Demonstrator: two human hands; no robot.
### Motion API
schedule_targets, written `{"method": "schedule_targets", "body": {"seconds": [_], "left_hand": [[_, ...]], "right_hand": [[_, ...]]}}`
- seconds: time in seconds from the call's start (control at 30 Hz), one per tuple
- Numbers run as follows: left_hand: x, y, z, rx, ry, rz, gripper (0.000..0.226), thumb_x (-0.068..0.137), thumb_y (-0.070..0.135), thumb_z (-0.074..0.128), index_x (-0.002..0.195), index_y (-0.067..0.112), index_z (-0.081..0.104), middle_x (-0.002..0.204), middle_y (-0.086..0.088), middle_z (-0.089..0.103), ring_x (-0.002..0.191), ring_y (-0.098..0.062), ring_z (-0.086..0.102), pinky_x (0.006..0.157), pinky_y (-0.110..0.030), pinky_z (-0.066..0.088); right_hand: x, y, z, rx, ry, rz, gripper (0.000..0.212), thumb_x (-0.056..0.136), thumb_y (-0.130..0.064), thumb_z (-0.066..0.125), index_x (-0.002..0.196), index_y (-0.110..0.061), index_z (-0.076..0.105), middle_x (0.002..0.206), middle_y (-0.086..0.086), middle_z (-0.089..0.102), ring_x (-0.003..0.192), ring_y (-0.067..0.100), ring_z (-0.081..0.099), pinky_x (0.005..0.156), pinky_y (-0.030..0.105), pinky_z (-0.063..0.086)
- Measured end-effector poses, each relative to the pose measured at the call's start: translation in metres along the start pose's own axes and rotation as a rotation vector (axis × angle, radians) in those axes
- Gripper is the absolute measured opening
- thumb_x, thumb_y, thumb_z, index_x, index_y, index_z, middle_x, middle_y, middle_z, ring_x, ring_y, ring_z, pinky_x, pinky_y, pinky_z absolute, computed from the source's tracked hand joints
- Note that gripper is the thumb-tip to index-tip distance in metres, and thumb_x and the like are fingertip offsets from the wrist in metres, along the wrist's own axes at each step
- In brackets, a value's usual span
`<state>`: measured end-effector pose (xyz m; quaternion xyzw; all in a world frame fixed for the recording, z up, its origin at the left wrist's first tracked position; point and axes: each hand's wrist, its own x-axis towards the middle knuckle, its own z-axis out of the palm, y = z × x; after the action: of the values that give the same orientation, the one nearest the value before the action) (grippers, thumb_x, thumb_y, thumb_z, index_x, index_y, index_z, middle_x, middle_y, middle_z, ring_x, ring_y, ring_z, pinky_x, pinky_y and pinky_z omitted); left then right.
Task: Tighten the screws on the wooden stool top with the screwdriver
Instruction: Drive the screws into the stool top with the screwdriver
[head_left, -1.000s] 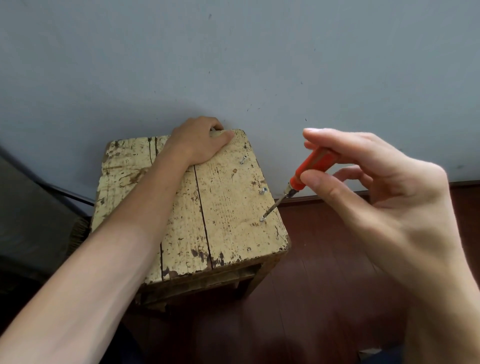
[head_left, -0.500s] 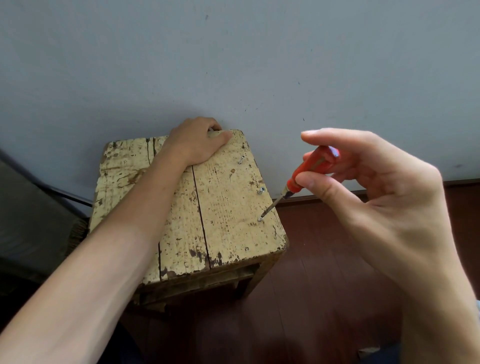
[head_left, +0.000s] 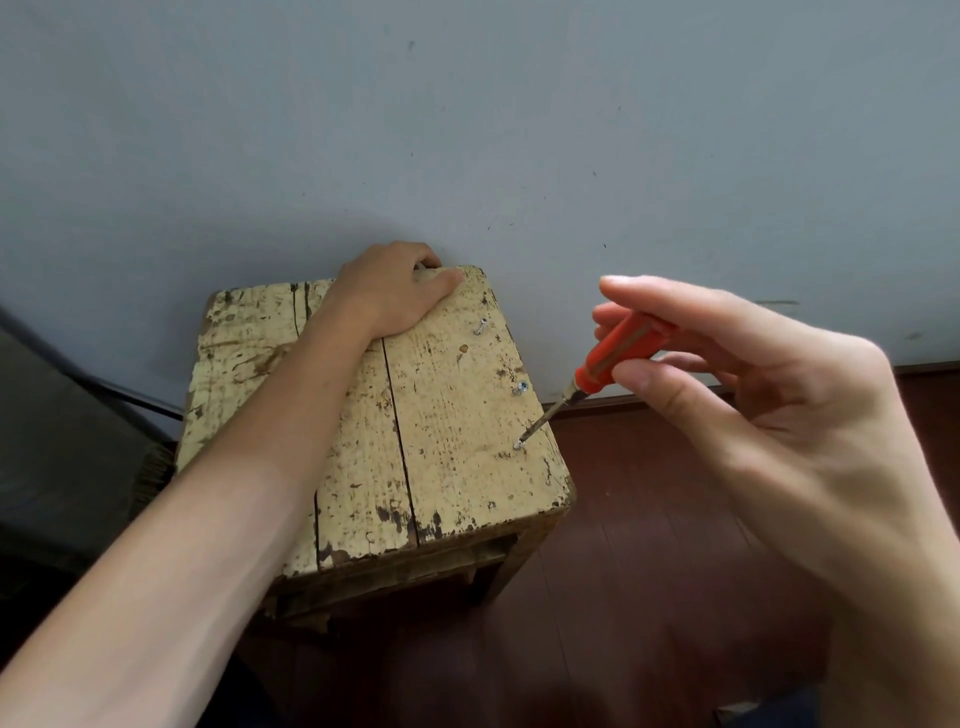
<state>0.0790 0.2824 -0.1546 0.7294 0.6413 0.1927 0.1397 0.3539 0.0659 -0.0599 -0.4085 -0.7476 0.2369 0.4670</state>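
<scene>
As right hand (head_left: 769, 395) pinches — screwdriver (head_left: 615, 358) tilts.

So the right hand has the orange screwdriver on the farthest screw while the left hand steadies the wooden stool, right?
No. In the head view the right hand has the orange screwdriver on the nearest screw, not the farthest; the left hand does steady the wooden stool.

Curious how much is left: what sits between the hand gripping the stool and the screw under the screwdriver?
Head view: two more screws, far screw by the left hand, middle screw nearer the driven screw; otherwise bare stool top.
</scene>
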Motion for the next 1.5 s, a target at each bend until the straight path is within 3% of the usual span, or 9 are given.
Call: {"method": "schedule_targets", "body": {"seconds": [0.2, 0.37, 0.57, 0.73, 1.07, 1.2, 1.33, 1.5], "left_hand": [[-0.001, 0.000, 0.001, 0.006, 0.006, 0.000, 0.058, 0.088, 0.078, 0.047, 0.120, 0.034, 0.068, 0.129, 0.004, 0.066, 0.118, -0.024, 0.059, 0.091, -0.039, 0.044], [-0.002, -0.001, 0.001, -0.001, 0.002, -0.004, 0.058, 0.087, 0.079, 0.047, 0.119, 0.035, 0.068, 0.131, 0.004, 0.066, 0.120, -0.024, 0.059, 0.094, -0.042, 0.045], [-0.002, 0.001, 0.000, 0.002, -0.001, 0.000, 0.057, 0.089, 0.077, 0.046, 0.120, 0.034, 0.068, 0.130, 0.004, 0.066, 0.118, -0.024, 0.059, 0.096, -0.044, 0.048], [-0.003, 0.002, 0.000, 0.003, -0.003, 0.001, 0.055, 0.090, 0.075, 0.048, 0.119, 0.034, 0.068, 0.128, 0.004, 0.067, 0.115, -0.023, 0.060, 0.095, -0.043, 0.048], [-0.002, 0.001, 0.000, 0.013, 0.002, 0.007, 0.055, 0.091, 0.074, 0.048, 0.120, 0.032, 0.068, 0.126, 0.003, 0.068, 0.114, -0.024, 0.060, 0.090, -0.040, 0.046], [-0.001, 0.000, 0.001, 0.016, 0.004, 0.008, 0.055, 0.091, 0.075, 0.048, 0.119, 0.032, 0.068, 0.126, 0.004, 0.067, 0.114, -0.024, 0.060, 0.090, -0.040, 0.044], [-0.001, -0.001, 0.002, 0.015, 0.008, 0.005, 0.056, 0.090, 0.076, 0.047, 0.119, 0.033, 0.068, 0.127, 0.003, 0.067, 0.114, -0.024, 0.060, 0.087, -0.039, 0.043], [-0.001, -0.001, 0.002, 0.017, 0.012, 0.004, 0.057, 0.088, 0.077, 0.046, 0.119, 0.034, 0.068, 0.126, 0.003, 0.067, 0.114, -0.024, 0.060, 0.087, -0.038, 0.044]], "right_hand": [[0.002, 0.001, 0.011, -0.049, 0.081, -0.023, 0.049, 0.096, -0.012, 0.080, 0.136, -0.038, 0.069, 0.108, -0.008, 0.077, 0.105, 0.021, 0.078, 0.088, 0.044, 0.060], [0.004, 0.000, 0.014, -0.105, 0.110, -0.059, 0.039, 0.096, -0.016, 0.080, 0.131, -0.032, 0.072, 0.106, -0.004, 0.075, 0.099, 0.019, 0.076, 0.081, 0.029, 0.055], [0.001, 0.002, 0.009, 0.004, -0.040, -0.013, 0.052, 0.103, -0.006, 0.067, 0.149, -0.028, 0.062, 0.136, -0.011, 0.070, 0.123, 0.020, 0.072, 0.099, 0.027, 0.057], [0.000, 0.004, 0.010, 0.033, -0.043, -0.001, 0.053, 0.104, -0.006, 0.065, 0.148, -0.035, 0.062, 0.136, -0.013, 0.072, 0.125, 0.018, 0.072, 0.104, 0.039, 0.059], [0.002, 0.006, 0.020, -0.053, 0.110, -0.032, 0.047, 0.097, -0.015, 0.080, 0.137, -0.037, 0.069, 0.109, -0.006, 0.074, 0.099, 0.021, 0.077, 0.087, 0.040, 0.059], [0.000, 0.006, 0.017, -0.048, 0.061, -0.039, 0.049, 0.102, -0.013, 0.073, 0.147, -0.032, 0.064, 0.119, -0.007, 0.072, 0.107, 0.024, 0.075, 0.088, 0.035, 0.058], [-0.003, 0.006, 0.011, 0.020, -0.031, 0.001, 0.058, 0.105, -0.008, 0.064, 0.154, -0.037, 0.056, 0.140, -0.013, 0.069, 0.126, 0.021, 0.071, 0.099, 0.041, 0.059], [-0.004, 0.008, 0.016, 0.037, 0.010, 0.002, 0.055, 0.105, -0.006, 0.065, 0.150, -0.037, 0.060, 0.129, -0.011, 0.074, 0.116, 0.021, 0.076, 0.099, 0.039, 0.060]]}}
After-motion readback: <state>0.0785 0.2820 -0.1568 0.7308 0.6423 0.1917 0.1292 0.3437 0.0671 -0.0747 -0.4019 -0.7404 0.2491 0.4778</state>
